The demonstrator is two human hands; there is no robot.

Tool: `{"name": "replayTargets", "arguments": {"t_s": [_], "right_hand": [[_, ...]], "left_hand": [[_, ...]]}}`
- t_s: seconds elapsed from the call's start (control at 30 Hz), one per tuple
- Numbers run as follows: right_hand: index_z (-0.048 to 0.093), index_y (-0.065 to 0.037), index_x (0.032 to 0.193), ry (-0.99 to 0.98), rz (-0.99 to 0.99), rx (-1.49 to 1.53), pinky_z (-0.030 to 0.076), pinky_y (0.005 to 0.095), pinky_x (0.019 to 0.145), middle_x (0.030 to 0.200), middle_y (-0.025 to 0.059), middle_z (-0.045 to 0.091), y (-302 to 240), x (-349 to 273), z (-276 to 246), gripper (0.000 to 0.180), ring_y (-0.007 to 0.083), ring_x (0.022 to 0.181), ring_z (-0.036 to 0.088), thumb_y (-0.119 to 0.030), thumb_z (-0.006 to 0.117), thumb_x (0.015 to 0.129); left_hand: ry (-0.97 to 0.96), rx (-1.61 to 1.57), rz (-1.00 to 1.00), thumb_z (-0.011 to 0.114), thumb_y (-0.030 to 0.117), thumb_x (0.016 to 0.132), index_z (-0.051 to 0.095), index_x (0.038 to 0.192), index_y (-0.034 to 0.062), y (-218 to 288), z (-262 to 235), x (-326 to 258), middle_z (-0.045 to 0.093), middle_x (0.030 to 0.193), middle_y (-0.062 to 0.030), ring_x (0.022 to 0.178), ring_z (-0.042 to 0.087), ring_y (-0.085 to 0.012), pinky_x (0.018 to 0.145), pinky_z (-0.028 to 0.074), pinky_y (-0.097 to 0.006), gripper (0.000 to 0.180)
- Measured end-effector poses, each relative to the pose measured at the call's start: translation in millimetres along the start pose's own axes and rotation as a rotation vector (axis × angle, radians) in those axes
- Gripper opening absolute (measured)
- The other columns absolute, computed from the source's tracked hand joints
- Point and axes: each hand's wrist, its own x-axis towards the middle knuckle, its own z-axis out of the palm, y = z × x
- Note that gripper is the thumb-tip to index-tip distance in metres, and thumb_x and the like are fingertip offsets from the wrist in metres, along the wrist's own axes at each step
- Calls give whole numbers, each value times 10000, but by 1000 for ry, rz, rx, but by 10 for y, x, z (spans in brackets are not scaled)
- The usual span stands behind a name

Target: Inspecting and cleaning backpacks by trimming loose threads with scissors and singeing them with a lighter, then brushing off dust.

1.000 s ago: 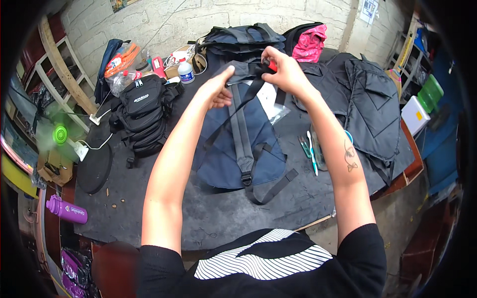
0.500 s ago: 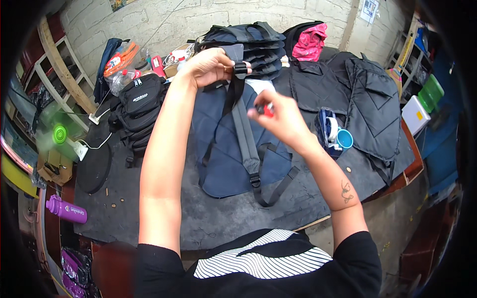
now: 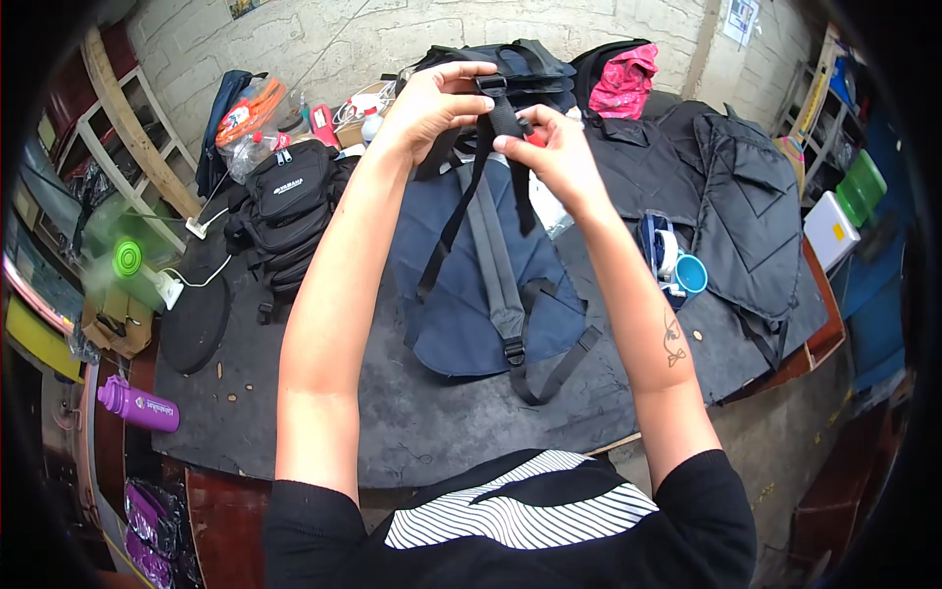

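Observation:
A navy backpack [image 3: 461,304] lies back-side up on the dark table [image 3: 392,432]. Its black strap [image 3: 453,221] is lifted off it. My left hand [image 3: 437,98] pinches the top of this strap just beside its black buckle [image 3: 490,84]. To the right and slightly lower, my right hand [image 3: 557,149] holds a small red object [image 3: 535,139] in its fingertips against the same strap. A grey shoulder strap [image 3: 496,270] stays flat on the backpack.
A black backpack [image 3: 285,201] sits to the left, a stack of dark backpacks [image 3: 535,61] and a pink cloth [image 3: 623,83] at the back. Black quilted panels [image 3: 751,206], a tape roll [image 3: 663,251] and a blue cup [image 3: 691,275] lie right. Green fan [image 3: 128,260], purple bottle [image 3: 137,404] at left.
My right hand has come back up from over the backpack with the red object to meet the strap. My left hand has kept the strap raised and shifted right.

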Motion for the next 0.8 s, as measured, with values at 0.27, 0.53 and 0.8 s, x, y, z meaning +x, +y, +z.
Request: {"name": "replayTargets", "arguments": {"t_s": [0.27, 0.53, 0.8], "right_hand": [[460, -67, 931, 366, -206, 93, 392, 180, 612, 860, 23, 536, 172, -282, 184, 232, 51, 760, 477, -71, 656, 807], [468, -40, 1078, -146, 486, 511, 289, 196, 398, 813, 50, 584, 994, -1208, 1181, 410, 40, 472, 398, -212, 708, 793], [536, -39, 1030, -108, 603, 824, 339, 229, 423, 844, 68, 602, 1194, -1298, 1246, 242, 70, 479, 427, -198, 622, 868]], "left_hand": [[171, -72, 56, 713, 49, 767, 605, 1170, 63, -19, -14, 101, 654, 995, -47, 899, 611, -109, 804, 494, -267, 417], [180, 95, 113, 726, 117, 784, 631, 1140, 74, 80, -68, 106, 669, 945, -5, 833, 613, -71, 730, 464, -192, 370], [178, 122, 99, 742, 152, 776, 647, 1098, 75, 167, -224, 81, 680, 904, -43, 810, 627, -93, 723, 490, -230, 344]]}}
